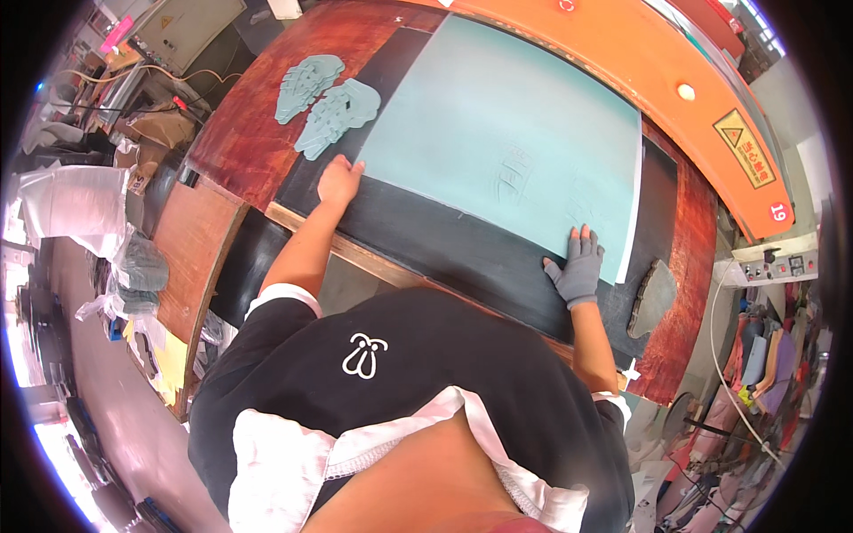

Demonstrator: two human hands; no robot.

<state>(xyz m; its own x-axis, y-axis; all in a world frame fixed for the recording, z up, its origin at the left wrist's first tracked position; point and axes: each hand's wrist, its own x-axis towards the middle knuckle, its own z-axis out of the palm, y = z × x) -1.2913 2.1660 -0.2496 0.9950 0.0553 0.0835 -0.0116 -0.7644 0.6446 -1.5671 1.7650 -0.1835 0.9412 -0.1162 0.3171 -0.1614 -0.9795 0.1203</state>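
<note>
Material: a large, thin sheet (498, 115), pale blue-green, matte and mostly smooth, four-sided with straight edges. It lies flat on a black board (426, 226), in front of the person and beneath an orange machine beam (613, 53). A narrow white strip shows along its right edge.

Orientation: the long axis appears to run across the person's front, slanting in view from upper left to lower right; the fisheye lens bends the outline, so the proportions are uncertain. The near long edge faces the person.

Surface: faint line markings in two patches, one right of centre and one close to the right edge; whether they are pressed in or drawn cannot be told. Tone is slightly paler toward the far side.

Left hand (338, 181): bare, fingertips at the sheet's near-left corner; cannot tell whether they pinch it. Right hand (577, 271): grey knit glove with bare fingertips, laid on the near edge toward the right, fingers extended, thumb apart from them.

Surroundings: two clusters of jagged blue-green cut pieces (340, 114) lie on the worn red-brown tabletop (244, 147) and the board's left margin. A grey, wavy-edged block (653, 299) sits at right.
</note>
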